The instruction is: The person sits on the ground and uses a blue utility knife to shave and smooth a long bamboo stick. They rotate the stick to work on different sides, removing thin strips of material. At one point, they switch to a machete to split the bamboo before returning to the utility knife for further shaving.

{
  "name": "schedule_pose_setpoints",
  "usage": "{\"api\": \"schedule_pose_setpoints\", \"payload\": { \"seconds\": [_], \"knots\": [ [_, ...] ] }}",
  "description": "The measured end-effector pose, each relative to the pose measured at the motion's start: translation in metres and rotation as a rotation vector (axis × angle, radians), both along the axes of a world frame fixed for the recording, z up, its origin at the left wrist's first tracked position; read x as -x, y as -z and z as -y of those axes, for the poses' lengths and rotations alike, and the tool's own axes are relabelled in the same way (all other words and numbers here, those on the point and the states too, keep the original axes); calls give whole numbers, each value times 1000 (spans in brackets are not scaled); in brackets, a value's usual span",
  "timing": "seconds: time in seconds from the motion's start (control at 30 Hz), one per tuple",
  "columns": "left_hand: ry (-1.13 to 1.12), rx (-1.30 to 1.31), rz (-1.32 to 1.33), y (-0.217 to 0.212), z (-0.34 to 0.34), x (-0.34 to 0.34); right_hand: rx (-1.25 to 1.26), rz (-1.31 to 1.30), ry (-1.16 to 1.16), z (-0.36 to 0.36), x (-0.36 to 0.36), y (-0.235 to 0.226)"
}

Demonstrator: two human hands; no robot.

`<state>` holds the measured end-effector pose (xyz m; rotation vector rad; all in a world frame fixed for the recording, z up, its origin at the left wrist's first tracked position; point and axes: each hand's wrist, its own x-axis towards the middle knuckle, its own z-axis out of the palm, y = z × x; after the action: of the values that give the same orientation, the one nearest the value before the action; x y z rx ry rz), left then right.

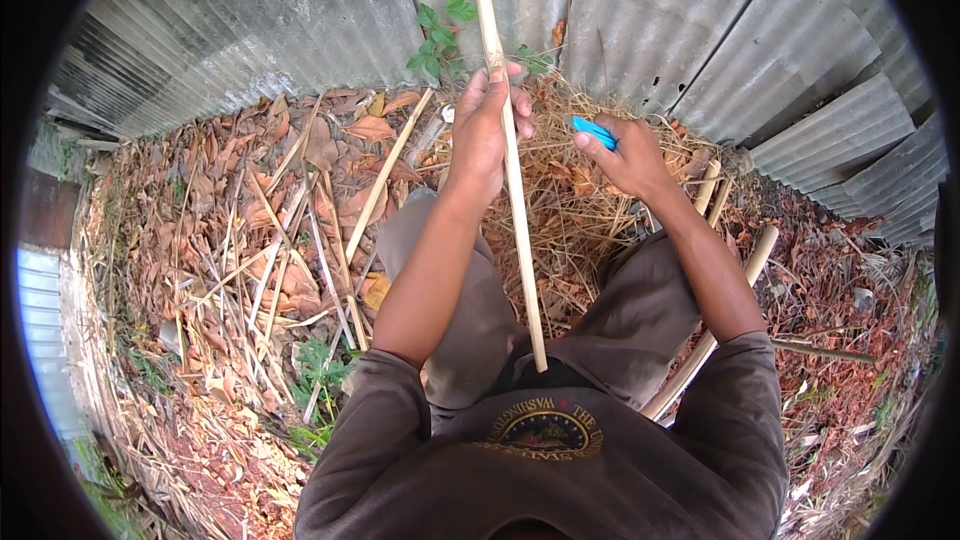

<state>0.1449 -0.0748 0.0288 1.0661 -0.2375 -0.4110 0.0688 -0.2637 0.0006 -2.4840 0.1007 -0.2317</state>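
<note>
My left hand is stretched forward, fingers wrapped around a long pale bamboo stick that runs from my lap up past the corrugated metal wall. My right hand, raised just beside it, is closed on a blue-handled tool; its blade is hidden. I sit over dry leaves and straw, with more bamboo sticks lying under my right leg.

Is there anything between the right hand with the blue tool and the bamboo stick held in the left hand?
Nothing visible. The right hand holds the blue tool just right of the bamboo stick, which the left hand grips; only open space lies between them.
</note>
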Motion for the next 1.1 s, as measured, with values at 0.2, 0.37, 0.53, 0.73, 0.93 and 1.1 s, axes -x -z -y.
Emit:
{"api": "schedule_pose_setpoints", "payload": {
  "seconds": [0.2, 0.37, 0.53, 0.73, 0.93, 1.1],
  "knots": [
    [-100, -22, 59, 4, -13, -8, -16, -21, -34, -2, -2, -1],
    [-125, -30, 38, 2, -17, -7, -140, -152, -103, -8, 2, 2],
    [-138, 6, 35, 10, -19, -11, -323, -315, -278, -18, 9, 11],
    [-272, 87, -1, 22, -17, -13, -426, -435, -509, -33, 23, 21],
    [-395, 248, -71, 25, -26, -22, -319, -503, -531, -21, 16, 19],
    [-556, 408, -39, 25, -58, -41, -326, -527, -488, 5, 16, 15]
  ]
}}
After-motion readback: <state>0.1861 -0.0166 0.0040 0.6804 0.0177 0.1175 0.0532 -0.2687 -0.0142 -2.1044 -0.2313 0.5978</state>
